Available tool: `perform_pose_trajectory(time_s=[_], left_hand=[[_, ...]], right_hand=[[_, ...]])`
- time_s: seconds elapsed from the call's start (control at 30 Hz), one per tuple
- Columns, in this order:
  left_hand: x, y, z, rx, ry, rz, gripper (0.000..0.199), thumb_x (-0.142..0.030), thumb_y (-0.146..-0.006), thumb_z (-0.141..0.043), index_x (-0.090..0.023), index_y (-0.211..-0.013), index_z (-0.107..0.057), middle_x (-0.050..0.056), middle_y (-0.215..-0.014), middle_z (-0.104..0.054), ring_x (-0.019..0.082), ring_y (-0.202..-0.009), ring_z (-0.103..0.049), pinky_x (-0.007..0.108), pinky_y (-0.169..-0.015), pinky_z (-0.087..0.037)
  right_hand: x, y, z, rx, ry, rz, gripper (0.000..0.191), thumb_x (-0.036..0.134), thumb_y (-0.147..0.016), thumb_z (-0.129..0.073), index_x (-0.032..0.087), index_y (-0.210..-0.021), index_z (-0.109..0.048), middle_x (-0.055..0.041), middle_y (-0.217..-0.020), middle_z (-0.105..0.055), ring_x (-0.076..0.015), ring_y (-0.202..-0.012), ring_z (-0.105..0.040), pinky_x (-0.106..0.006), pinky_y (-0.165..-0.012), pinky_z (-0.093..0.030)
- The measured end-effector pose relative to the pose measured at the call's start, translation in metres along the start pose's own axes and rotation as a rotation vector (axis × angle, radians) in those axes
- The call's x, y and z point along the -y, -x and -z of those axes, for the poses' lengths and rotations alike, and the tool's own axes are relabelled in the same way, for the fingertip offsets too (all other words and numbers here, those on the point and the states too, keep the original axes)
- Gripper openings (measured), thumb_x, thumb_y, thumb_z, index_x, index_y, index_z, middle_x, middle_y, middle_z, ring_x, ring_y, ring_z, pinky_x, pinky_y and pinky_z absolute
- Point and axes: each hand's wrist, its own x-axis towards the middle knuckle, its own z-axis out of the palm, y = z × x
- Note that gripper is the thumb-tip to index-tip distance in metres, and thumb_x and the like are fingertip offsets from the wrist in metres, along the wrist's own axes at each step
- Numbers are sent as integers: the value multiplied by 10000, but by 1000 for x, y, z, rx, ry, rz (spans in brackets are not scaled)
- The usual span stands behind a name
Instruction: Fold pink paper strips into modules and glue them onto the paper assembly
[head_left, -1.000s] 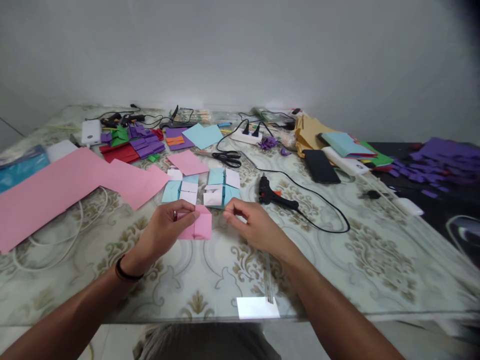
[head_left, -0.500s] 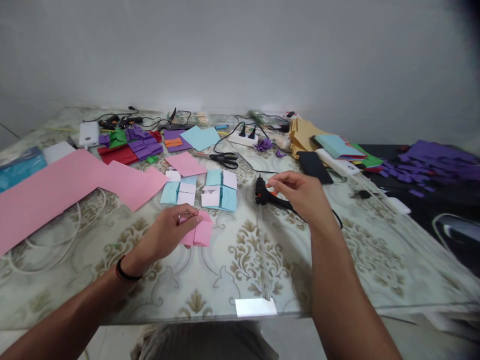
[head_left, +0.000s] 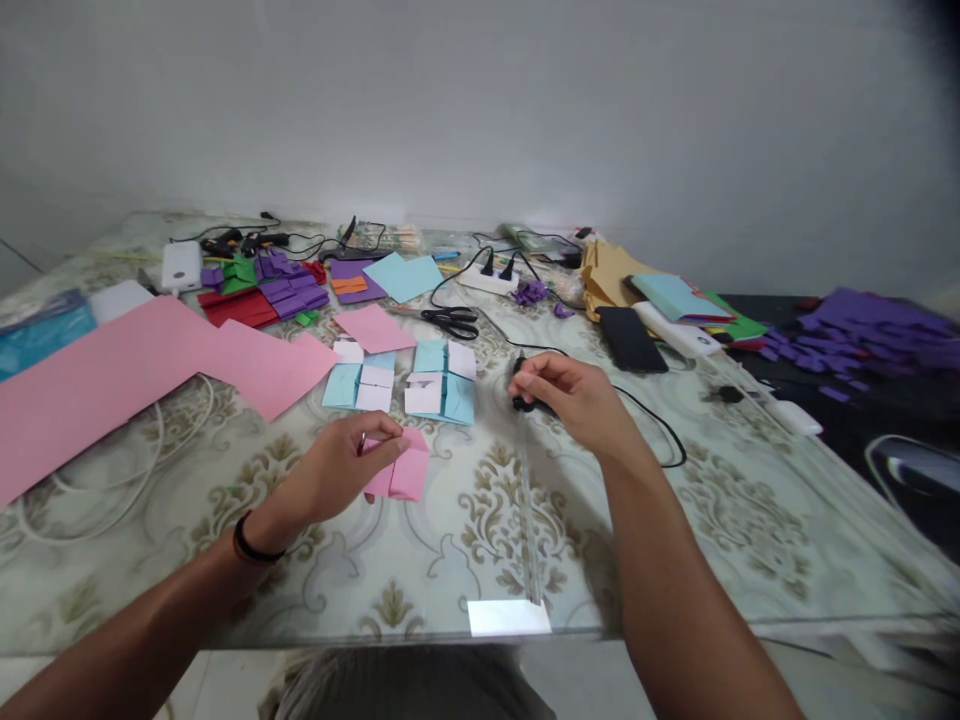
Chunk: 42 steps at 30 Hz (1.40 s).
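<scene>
Your left hand [head_left: 354, 465] held folded pink paper [head_left: 411, 470]; your right hand [head_left: 574, 400] was at the glue gun [head_left: 519, 370].
Left of centre, thumb and fingers pinched the paper; a light grip probably served its creases best. Right of centre, your fingers sat bunched over the gun, though I couldn't tell if they gripped it; avoiding the nozzle [head_left: 520, 356] seemed wise. The patterned table [head_left: 315, 610] filled the lower frame, a grey wall [head_left: 480, 110] the upper.

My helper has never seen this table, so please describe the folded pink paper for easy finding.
Over the patterned tablecloth, find the left hand, with a dark band at its wrist. It holds the folded pink paper. Unlike the pink sheets lying loose, this small piece is held and shows a line down its middle.
</scene>
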Motion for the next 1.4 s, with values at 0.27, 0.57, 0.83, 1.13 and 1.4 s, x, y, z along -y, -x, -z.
perform_pose_trajectory(time_s=[0.27,0.57,0.83,1.13,1.4], left_hand=[[2,1,0,-9,8,19,254,-446,-942,-640,-202,-892,-687,-24,-726,-594,112,-514,-550,203,-399,-526],[3,1,0,-19,11,20,260,-461,-944,-643,-210,-894,-690,-8,-772,-605,116,-554,-546,196,-424,-544],[1,2,0,-36,-11,24,264,-466,-943,-645,-212,-898,-700,-1,-785,-623,120,-555,-564,192,-411,-533],[1,2,-1,-39,-8,35,265,-464,-942,-644,-206,-910,-697,-6,-771,-611,109,-526,-530,204,-415,-565],[0,2,-1,-46,-1,27,272,-473,-938,-646,-210,-896,-701,-8,-742,-607,114,-518,-542,202,-405,-550]], right_hand=[[6,5,-4,125,-94,15,412,585,-841,-786,208,-802,-623,-13,-763,-657,-153,-699,-576,-281,-674,-463],[7,8,-5,163,-97,27,331,526,-881,-773,203,-867,-701,-39,-805,-721,-164,-704,-598,-293,-667,-480],[5,11,-4,204,-258,43,355,522,-822,-839,222,-769,-659,-7,-664,-644,-219,-759,-679,-381,-789,-555],[13,16,-6,304,-289,26,309,493,-894,-783,213,-821,-674,-7,-706,-669,-167,-667,-603,-377,-798,-557],[11,16,-7,326,-303,49,320,468,-888,-795,220,-773,-628,6,-688,-628,-195,-744,-666,-399,-840,-560]])
